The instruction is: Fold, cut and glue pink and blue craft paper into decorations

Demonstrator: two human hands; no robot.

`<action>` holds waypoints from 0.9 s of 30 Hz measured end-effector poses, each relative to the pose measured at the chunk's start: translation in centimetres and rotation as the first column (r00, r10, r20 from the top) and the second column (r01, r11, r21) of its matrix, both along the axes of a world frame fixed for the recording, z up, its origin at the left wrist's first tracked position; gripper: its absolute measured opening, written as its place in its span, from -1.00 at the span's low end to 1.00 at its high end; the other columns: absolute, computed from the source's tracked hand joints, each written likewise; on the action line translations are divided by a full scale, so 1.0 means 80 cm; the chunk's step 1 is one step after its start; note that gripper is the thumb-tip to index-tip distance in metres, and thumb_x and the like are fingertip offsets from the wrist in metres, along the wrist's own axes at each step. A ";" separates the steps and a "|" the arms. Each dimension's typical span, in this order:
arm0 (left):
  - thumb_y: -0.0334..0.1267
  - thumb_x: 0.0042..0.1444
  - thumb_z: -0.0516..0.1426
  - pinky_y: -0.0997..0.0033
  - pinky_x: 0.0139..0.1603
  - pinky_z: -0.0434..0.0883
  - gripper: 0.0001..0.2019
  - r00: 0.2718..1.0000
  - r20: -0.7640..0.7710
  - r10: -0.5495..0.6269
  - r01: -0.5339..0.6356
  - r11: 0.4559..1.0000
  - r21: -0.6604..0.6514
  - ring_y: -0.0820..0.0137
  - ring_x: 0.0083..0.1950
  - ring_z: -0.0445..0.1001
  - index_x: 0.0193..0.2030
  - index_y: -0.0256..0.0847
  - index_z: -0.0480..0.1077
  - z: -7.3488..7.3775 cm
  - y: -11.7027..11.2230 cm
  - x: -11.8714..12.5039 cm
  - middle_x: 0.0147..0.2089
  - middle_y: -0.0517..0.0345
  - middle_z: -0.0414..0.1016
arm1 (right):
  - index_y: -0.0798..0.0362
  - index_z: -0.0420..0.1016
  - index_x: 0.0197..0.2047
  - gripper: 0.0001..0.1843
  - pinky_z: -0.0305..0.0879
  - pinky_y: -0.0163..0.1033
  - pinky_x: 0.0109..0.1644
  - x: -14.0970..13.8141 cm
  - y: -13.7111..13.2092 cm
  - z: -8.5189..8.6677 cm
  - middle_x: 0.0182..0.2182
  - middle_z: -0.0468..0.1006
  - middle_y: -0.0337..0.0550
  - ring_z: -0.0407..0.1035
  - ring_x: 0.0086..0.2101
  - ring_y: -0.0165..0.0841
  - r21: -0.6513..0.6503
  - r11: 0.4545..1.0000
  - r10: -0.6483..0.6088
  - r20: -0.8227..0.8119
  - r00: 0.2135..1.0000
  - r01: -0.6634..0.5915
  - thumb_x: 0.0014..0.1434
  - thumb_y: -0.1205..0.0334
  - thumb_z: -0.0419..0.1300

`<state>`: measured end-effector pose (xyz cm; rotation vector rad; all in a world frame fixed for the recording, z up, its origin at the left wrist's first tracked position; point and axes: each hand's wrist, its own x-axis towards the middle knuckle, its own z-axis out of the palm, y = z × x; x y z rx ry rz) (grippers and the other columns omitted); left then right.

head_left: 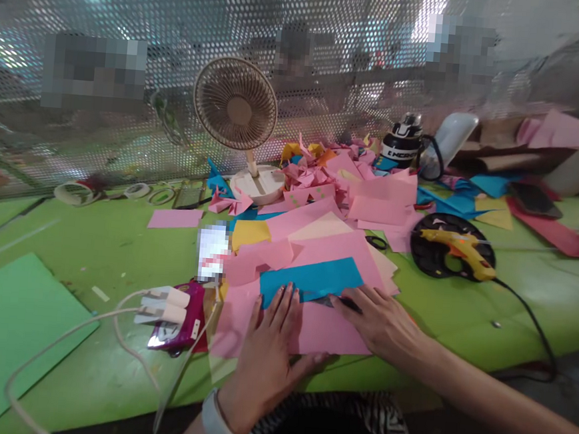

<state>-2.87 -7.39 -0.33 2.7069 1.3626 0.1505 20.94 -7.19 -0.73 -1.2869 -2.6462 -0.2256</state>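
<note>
Blue paper (313, 279) lies at one o'clock from the left hand (268, 349), whose extended fingers, thumb spread wide, rest on its edge, apparently steadying it. At two o'clock, the right hand (382, 321) pinches a dark tool (347, 304), likely for control.

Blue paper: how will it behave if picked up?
The blue paper looks thin, so probably light. Its long, narrow shape would likely flex if lifted by one end. Tugging might crease it, since the left hand rests on it.
</note>
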 end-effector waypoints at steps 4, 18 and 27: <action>0.26 0.12 -0.17 -0.12 0.28 -0.14 -0.19 1.000 0.004 0.004 -0.004 1.000 0.006 0.09 0.37 -0.23 0.35 -0.26 -0.22 -0.002 0.000 -0.001 0.38 -0.09 -0.19 | 0.12 0.26 0.14 -0.55 0.28 -0.11 -0.27 -0.011 0.001 0.000 -0.15 0.39 0.01 0.24 -0.24 -0.22 -0.001 1.000 0.018 -0.001 1.000 -0.018 0.16 0.43 0.01; 0.23 0.14 -0.17 -0.02 0.31 -0.14 -0.21 0.999 0.024 0.023 -0.023 1.000 -0.010 0.18 0.38 -0.25 0.36 -0.22 -0.31 0.010 -0.003 -0.014 0.39 -0.03 -0.25 | 0.11 0.29 0.10 -0.59 0.30 -0.11 -0.22 -0.007 -0.004 -0.002 -0.11 0.38 0.03 0.25 -0.21 -0.21 -0.024 0.998 0.057 0.010 0.998 -0.057 0.17 0.40 0.03; 0.26 0.11 -0.15 -0.11 0.29 -0.14 -0.19 0.999 -0.015 0.047 -0.047 0.999 0.005 0.11 0.37 -0.18 0.35 -0.27 -0.20 -0.002 -0.005 -0.034 0.38 -0.08 -0.18 | 0.11 0.29 0.10 -0.59 0.29 -0.12 -0.27 -0.018 -0.003 -0.004 -0.16 0.38 0.03 0.24 -0.23 -0.21 0.029 0.999 0.013 0.011 1.000 -0.013 0.17 0.41 -0.01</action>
